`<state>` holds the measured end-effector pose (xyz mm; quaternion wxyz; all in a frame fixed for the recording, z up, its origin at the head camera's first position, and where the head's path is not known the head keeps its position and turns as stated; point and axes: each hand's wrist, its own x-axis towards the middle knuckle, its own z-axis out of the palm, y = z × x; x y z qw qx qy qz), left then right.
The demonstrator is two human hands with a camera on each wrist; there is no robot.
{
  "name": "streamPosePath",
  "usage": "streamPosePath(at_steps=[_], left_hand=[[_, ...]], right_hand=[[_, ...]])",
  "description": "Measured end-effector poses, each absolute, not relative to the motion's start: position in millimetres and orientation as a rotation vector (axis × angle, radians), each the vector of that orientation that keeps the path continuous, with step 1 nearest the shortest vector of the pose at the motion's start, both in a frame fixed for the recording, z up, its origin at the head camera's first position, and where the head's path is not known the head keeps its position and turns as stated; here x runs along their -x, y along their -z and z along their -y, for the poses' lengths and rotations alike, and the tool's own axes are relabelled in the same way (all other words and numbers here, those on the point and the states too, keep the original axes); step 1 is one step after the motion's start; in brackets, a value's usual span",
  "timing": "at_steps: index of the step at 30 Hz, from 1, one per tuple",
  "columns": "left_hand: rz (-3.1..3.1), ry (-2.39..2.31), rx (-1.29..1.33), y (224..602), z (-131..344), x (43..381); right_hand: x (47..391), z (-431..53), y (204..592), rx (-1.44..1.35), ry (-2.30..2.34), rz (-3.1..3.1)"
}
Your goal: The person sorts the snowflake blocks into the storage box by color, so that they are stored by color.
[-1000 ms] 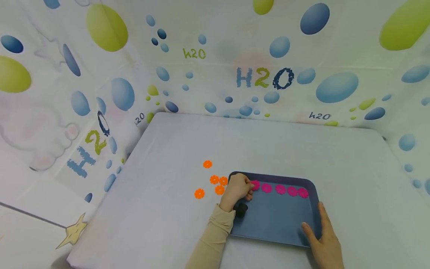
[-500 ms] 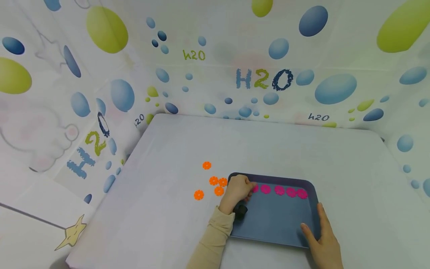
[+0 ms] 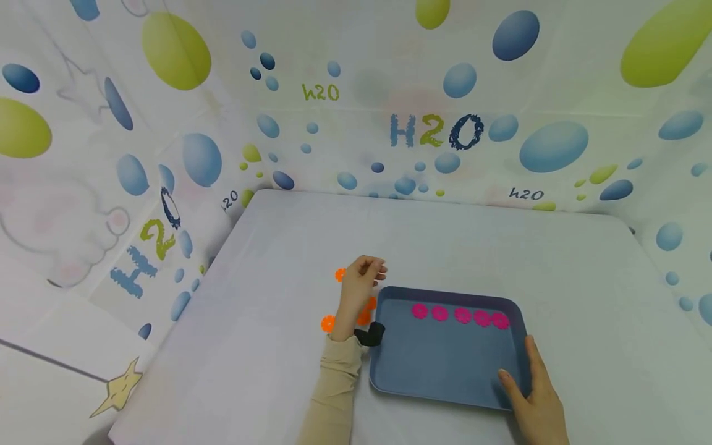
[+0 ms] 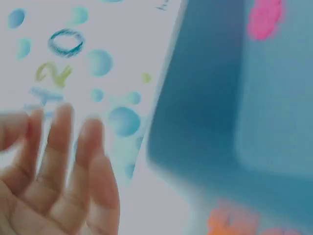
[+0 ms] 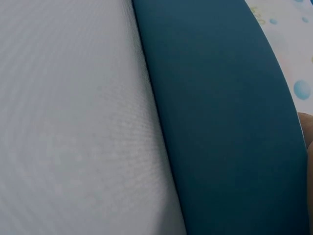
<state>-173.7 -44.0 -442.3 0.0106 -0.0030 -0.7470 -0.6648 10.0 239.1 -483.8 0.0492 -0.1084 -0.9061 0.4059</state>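
In the head view my left hand [image 3: 360,281] is raised over the table, just beyond the tray's far left corner, above the orange notched discs [image 3: 328,323]. Its fingers are loosely bent; no object shows between them in the left wrist view, where the hand [image 4: 58,181] is blurred. A row of pink notched discs [image 3: 439,313] lies along the far side inside the grey-blue tray [image 3: 445,358]. My right hand [image 3: 538,402] holds the tray's near right edge, thumb inside and fingers along the outer wall. The right wrist view mostly shows that wall [image 5: 220,117].
The white-covered table [image 3: 250,346] extends on all sides of the tray. A black wrist camera [image 3: 371,334] on my left wrist overlaps the tray's left rim. Behind stands a printed backdrop [image 3: 356,142] with bubbles and lettering. My left forearm partly covers the orange discs.
My left hand has let go of the leftmost pink disc, which stays in the row, and has moved left and away out of the tray. The right hand stays on the edge.
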Motion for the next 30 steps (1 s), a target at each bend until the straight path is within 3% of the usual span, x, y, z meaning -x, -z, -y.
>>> streamPosePath(at_steps=[6, 12, 30], left_hand=[[2.267, 1.952, -0.323, 455.9, 77.5, 189.3], [2.326, 1.730, -0.497, 472.2, 92.4, 189.8], [2.485, 1.459, -0.441, 480.9, 81.7, 193.9]], right_hand=[[-10.1, -238.3, 485.6, 0.343, -1.217, 2.766], [-10.9, -236.5, 485.6, 0.350, -1.224, 2.772], [-8.6, -235.7, 481.7, 0.366, -1.233, 2.762]])
